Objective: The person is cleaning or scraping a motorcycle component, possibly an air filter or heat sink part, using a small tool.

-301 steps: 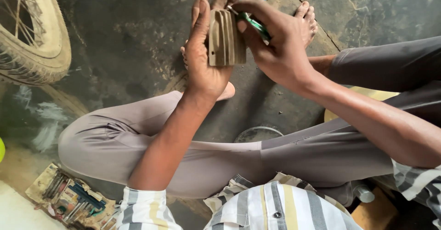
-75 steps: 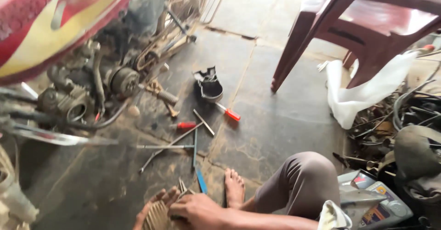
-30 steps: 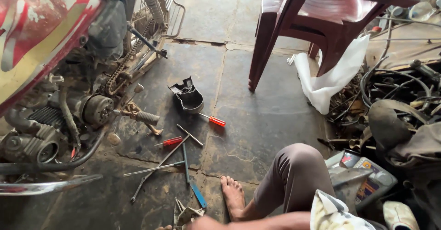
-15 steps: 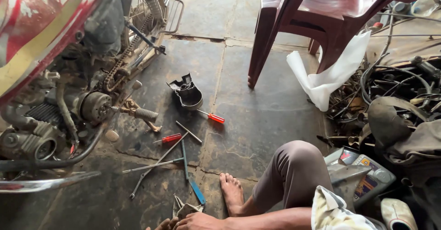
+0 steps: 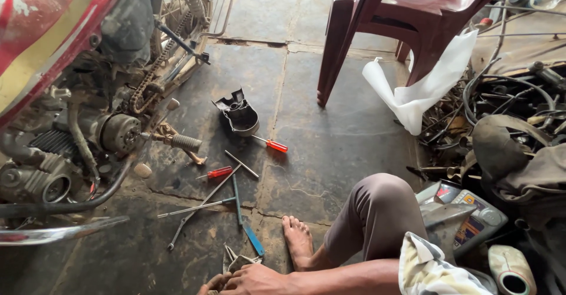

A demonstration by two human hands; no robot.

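Back into view since a moment ago, one hand (image 5: 253,280) curls over something unclear, near the empty black cover (image 5: 239,115).

1. Motorcycle tank (image 5: 41,41): red with a yellow stripe.
2. Two screwdrivers (image 5: 276,146), (image 5: 219,172): red handles.
3. Long tool (image 5: 253,240): blue handle.
4. Chair (image 5: 413,6): maroon.
5. Bag (image 5: 424,89): white.
6. Trousers (image 5: 371,218): grey-brown.
7. Floor (image 5: 336,147): dark grey stone.

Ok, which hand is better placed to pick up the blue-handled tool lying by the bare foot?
Right, probably. The right hand sits low at the floor just below the blue-handled tool, its forearm reaching in past the bare foot. The left hand cannot be made out.
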